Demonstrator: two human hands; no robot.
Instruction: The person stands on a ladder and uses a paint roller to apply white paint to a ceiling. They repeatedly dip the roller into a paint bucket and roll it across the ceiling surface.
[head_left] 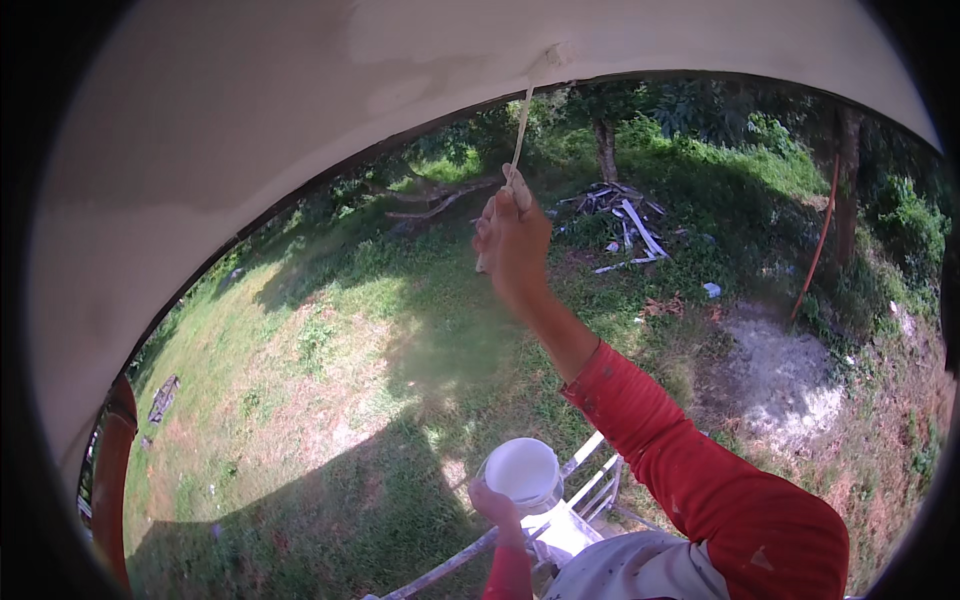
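Two-handed, holds a thin-handled tool far up at the pale ceiling in closed right grip; clasps bucket, near, with left grip.

Watching remotely, I see cream along the slender painting tool in the grip of the right hand, and beige on its small head. Above that grip, I read the smooth overhead surface as grey-beige, clouded with paler patches. Below it, the long cloth sleeve is red with light flecks, and the cloth shirt is pale grey, dark-specked. At the grip of the left hand, I make out a round translucent bucket, white inside. Beyond both grips, I see green grass mottled tan; right of the upper grip, grey-white boards and, farther right, a slim orange-red pole.
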